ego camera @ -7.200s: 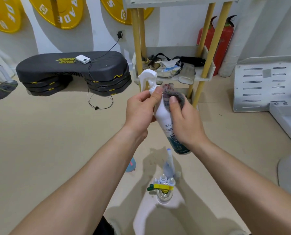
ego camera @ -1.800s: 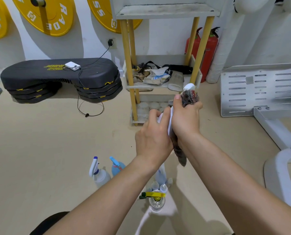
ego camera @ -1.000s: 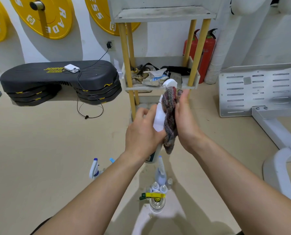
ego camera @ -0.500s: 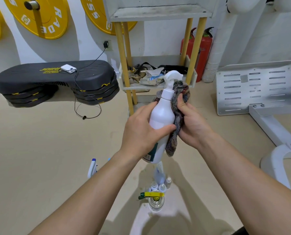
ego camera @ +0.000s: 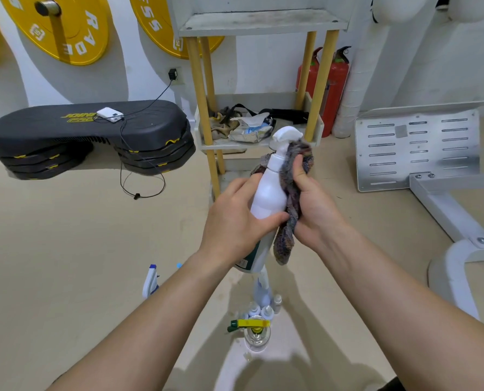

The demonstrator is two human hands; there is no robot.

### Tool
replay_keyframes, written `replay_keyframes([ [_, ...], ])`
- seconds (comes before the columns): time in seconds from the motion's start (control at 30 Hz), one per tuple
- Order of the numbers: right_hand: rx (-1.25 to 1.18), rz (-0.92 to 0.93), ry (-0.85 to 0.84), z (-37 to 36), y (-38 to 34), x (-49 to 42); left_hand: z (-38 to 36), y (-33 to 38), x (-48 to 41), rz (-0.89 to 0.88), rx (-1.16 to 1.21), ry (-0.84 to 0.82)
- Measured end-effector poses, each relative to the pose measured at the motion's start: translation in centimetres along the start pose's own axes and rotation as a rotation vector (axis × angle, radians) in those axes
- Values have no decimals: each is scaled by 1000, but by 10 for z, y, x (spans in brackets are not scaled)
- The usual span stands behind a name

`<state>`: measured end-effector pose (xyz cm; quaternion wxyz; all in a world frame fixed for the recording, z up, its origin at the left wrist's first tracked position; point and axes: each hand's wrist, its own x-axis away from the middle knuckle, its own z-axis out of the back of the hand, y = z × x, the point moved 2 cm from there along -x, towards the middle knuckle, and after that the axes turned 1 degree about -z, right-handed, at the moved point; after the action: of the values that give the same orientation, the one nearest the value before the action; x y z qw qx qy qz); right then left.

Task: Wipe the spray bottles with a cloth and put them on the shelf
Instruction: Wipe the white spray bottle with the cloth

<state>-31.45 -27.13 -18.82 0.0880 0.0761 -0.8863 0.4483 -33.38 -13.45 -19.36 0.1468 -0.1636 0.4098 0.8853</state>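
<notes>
Looking across from the shelf's left, I see two more spray bottles, a blue-and-white one and a blue-tipped one mostly hidden behind my forearm, waiting on the floor below and left of it, unwiped as far as I can judge. Nearer the shelf's front, my left hand is wrapped round the lower body of the white spray bottle, thumb across its front. A second ago the bottle lay tilted with the cloth over its side; now it stands nearly upright, nozzle level with the shelf's lower tier. My right hand is closed on the cloth, pressing it against the bottle's neck and right side, with a tail hanging down. I judge the wiping has reached the top, so this bottle is close to ready for the shelf just beyond it. A cluster of small bottles stands on the floor below.
</notes>
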Motion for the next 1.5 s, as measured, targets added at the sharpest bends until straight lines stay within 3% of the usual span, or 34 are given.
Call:
replay_keyframes([
  [0.23, -111, -149, -195, 9, -2, 5, 6, -7, -3, 17, 215, -107],
  [0.37, -54, -134, -156, 8, 1, 2, 8, -6, -2, 51, 285, -118],
  [0.53, -67, 1, 81, -6, 12, -2, 3, -4, 1, 9, -122, 10],
  [0.63, 77, 112, 203, -11, 16, 5, -4, -2, 3, -43, -418, 43],
  [0.83, 449, 317, 378, -5, 15, 10, -20, -2, 9, -146, -532, 91],
  [0.97, 382, 220, 318, 0, 11, 5, -16, -7, 1, -53, -384, -2],
  [1.1, 315, 124, 200, 3, 12, 2, -7, -12, -3, 57, 96, -55],
  [1.27, 444, 179, 107, -5, 18, 7, -4, -14, -8, 260, 571, -60],
  [1.4, 537, 198, 94, -10, 26, 15, 3, -11, -13, 319, 764, -1],
  [1.5, 769, 322, 99, -13, 28, 24, 6, -12, -17, 371, 892, 26],
])
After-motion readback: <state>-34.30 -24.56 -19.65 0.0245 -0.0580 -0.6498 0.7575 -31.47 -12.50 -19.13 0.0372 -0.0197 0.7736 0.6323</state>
